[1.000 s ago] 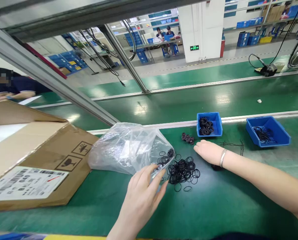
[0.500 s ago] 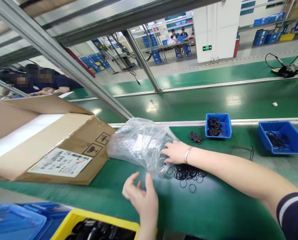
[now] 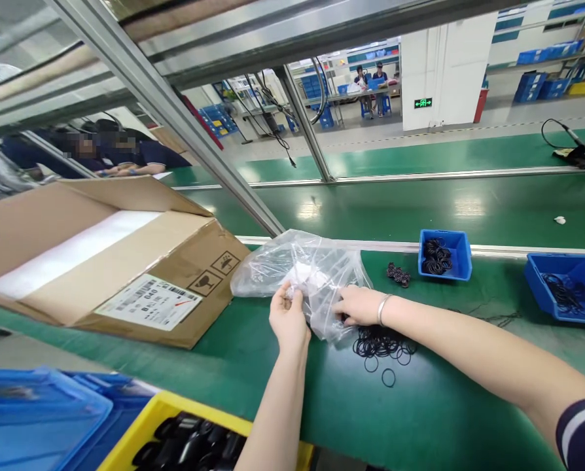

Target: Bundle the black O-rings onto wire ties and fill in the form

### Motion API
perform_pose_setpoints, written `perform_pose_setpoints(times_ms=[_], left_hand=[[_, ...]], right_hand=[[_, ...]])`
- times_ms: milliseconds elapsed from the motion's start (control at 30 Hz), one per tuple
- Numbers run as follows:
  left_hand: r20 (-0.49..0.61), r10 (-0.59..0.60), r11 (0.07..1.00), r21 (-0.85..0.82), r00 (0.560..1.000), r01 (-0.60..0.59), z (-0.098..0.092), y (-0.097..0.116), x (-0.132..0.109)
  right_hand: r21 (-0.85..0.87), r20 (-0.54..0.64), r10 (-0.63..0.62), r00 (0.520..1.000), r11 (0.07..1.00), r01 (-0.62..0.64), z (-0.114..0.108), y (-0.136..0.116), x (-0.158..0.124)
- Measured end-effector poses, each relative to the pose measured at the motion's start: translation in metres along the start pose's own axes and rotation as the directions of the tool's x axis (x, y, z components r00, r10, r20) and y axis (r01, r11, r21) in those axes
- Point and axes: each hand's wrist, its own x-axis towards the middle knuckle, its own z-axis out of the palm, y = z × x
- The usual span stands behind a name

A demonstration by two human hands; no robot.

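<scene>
A crumpled transparent plastic bag [image 3: 297, 275] lies on the green bench mat, with my left hand [image 3: 288, 315] gripping a fold at its front and my right hand [image 3: 361, 305] closed on its lower right side. Just below my right hand is a loose pile of black rubber O-rings [image 3: 381, 344], partly under the bag's corner. Two O-rings lie apart at the pile's front edge. A small stack of O-rings [image 3: 398, 275] sits farther back, beyond my right hand. The bag's contents are hard to make out through the plastic.
An open cardboard box [image 3: 169, 288] with a white label stands left of the bag. Blue bins holding black O-rings [image 3: 457, 267] [image 3: 552, 275] stand to the right. A yellow crate of black parts [image 3: 175, 418] sits at the near edge. Aluminium frame posts rise behind; co-workers sit beyond.
My left hand has risen from the mat onto the bag and closed on it. My right hand stays on the bag, and the view has shifted, moving the scene slightly right.
</scene>
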Motion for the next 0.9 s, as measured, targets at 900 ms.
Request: perform_pose_setpoints(times_ms=[900], left_hand=[[0.005, 0.325, 0.937, -0.135, 0.946, -0.321, 0.011, 0.042, 0.03]], right_hand=[[0.106, -0.184, 0.157, 0.97, 0.985, -0.139, -0.016, 0.015, -0.022]])
